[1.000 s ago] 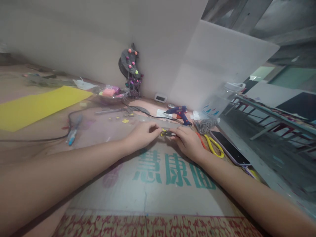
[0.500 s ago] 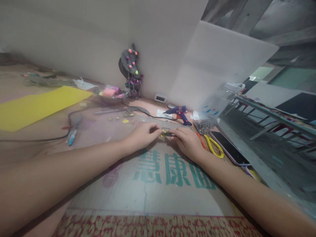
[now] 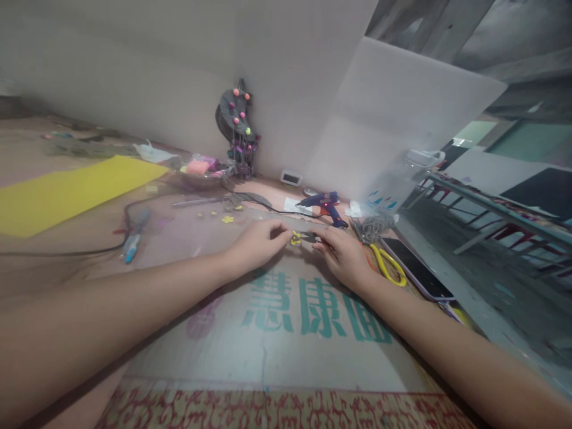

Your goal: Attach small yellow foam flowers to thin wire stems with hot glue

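Overall, the desk [image 3: 96, 229] carries craft materials: a broad yellow sheet [image 3: 80, 190] at the left and a dark moon-shaped ornament [image 3: 230, 122] at the back. Left hand [image 3: 257, 244] and right hand [image 3: 339, 253] meet near the centre, a blue glue gun [image 3: 328, 205] lying beyond them. The right fingers are closed around a dark tool [image 3: 308, 236], probably small scissors, its tip at a small yellow piece [image 3: 296, 238]. The left thumb and finger pinch this piece, low over the desk, between the hands. A yellow flower [image 3: 228, 220], apparently complete, lies apart beyond the left hand, near tiny yellow bits [image 3: 213, 213]. The held piece appears partly shaped; how much cutting remains cannot be told.
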`<action>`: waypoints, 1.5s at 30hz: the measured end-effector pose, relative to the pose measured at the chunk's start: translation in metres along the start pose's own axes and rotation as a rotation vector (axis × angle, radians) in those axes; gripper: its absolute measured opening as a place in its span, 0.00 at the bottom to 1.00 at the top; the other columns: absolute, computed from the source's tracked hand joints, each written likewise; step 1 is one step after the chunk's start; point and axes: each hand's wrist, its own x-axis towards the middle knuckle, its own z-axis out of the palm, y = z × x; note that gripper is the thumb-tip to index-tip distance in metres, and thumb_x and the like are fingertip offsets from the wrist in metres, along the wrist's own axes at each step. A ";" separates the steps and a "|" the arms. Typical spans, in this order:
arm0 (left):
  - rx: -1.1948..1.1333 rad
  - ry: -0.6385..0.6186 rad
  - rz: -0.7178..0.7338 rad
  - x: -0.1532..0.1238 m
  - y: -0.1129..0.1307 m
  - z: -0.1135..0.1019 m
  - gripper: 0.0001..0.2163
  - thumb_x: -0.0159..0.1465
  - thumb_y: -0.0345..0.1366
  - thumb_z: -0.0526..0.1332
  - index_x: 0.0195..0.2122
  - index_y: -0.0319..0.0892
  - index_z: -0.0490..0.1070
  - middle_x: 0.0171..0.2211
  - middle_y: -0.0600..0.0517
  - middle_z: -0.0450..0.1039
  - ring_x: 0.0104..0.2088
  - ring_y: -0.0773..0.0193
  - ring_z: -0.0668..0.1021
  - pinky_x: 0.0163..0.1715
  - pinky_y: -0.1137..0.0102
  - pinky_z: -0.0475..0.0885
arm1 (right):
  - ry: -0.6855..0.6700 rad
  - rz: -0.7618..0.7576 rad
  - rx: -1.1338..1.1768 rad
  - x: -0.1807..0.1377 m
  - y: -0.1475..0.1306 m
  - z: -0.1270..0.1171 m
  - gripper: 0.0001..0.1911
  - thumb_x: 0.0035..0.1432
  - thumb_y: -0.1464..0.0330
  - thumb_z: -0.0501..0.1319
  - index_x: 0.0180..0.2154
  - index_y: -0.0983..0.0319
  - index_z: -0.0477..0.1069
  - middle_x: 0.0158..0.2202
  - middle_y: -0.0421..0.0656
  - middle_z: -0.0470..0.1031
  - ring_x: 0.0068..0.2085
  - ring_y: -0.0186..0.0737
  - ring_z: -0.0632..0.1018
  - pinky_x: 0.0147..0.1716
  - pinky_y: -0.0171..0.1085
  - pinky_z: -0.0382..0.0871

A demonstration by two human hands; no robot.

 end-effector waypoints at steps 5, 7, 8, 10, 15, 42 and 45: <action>0.007 -0.008 0.004 0.000 0.000 0.000 0.12 0.63 0.41 0.54 0.30 0.41 0.72 0.28 0.54 0.75 0.30 0.64 0.73 0.30 0.71 0.64 | -0.039 -0.035 -0.064 -0.001 -0.001 0.001 0.14 0.66 0.65 0.53 0.47 0.63 0.71 0.32 0.46 0.73 0.35 0.44 0.74 0.35 0.40 0.67; 0.006 -0.016 0.009 0.000 0.001 0.000 0.12 0.63 0.41 0.54 0.30 0.41 0.72 0.28 0.54 0.75 0.30 0.64 0.73 0.30 0.71 0.63 | -0.048 -0.038 -0.086 -0.001 -0.001 0.002 0.14 0.66 0.65 0.53 0.47 0.63 0.72 0.32 0.46 0.73 0.35 0.44 0.74 0.35 0.40 0.67; 0.006 -0.022 0.010 0.000 0.001 0.000 0.12 0.63 0.42 0.54 0.31 0.41 0.72 0.28 0.54 0.75 0.30 0.64 0.73 0.30 0.71 0.63 | -0.051 -0.039 -0.093 -0.001 -0.001 0.002 0.14 0.66 0.66 0.53 0.47 0.63 0.72 0.32 0.45 0.73 0.35 0.43 0.74 0.35 0.40 0.67; 0.013 -0.036 0.012 -0.001 0.001 0.000 0.12 0.63 0.42 0.53 0.31 0.40 0.72 0.28 0.53 0.75 0.29 0.64 0.73 0.30 0.71 0.63 | -0.053 -0.039 -0.102 0.000 -0.002 0.002 0.13 0.66 0.66 0.53 0.46 0.63 0.72 0.31 0.45 0.73 0.35 0.43 0.73 0.35 0.39 0.66; 0.020 -0.047 0.009 0.000 0.002 0.000 0.13 0.63 0.43 0.53 0.31 0.40 0.72 0.29 0.52 0.75 0.30 0.63 0.73 0.30 0.70 0.63 | -0.067 -0.054 -0.121 0.000 -0.002 0.002 0.13 0.65 0.68 0.53 0.46 0.64 0.73 0.31 0.45 0.73 0.34 0.43 0.73 0.34 0.39 0.66; 0.008 -0.003 -0.013 0.000 0.001 0.000 0.13 0.63 0.42 0.53 0.31 0.40 0.72 0.29 0.53 0.75 0.30 0.63 0.74 0.31 0.70 0.64 | 0.008 -0.001 0.016 0.000 -0.002 -0.001 0.13 0.66 0.65 0.53 0.49 0.62 0.69 0.38 0.47 0.76 0.40 0.44 0.76 0.39 0.41 0.69; 0.015 -0.003 -0.011 0.000 0.001 0.000 0.13 0.63 0.42 0.53 0.31 0.40 0.72 0.30 0.53 0.76 0.31 0.62 0.74 0.32 0.70 0.65 | 0.018 -0.003 0.029 0.000 0.000 -0.001 0.12 0.66 0.65 0.53 0.48 0.61 0.69 0.37 0.47 0.76 0.39 0.43 0.76 0.38 0.40 0.69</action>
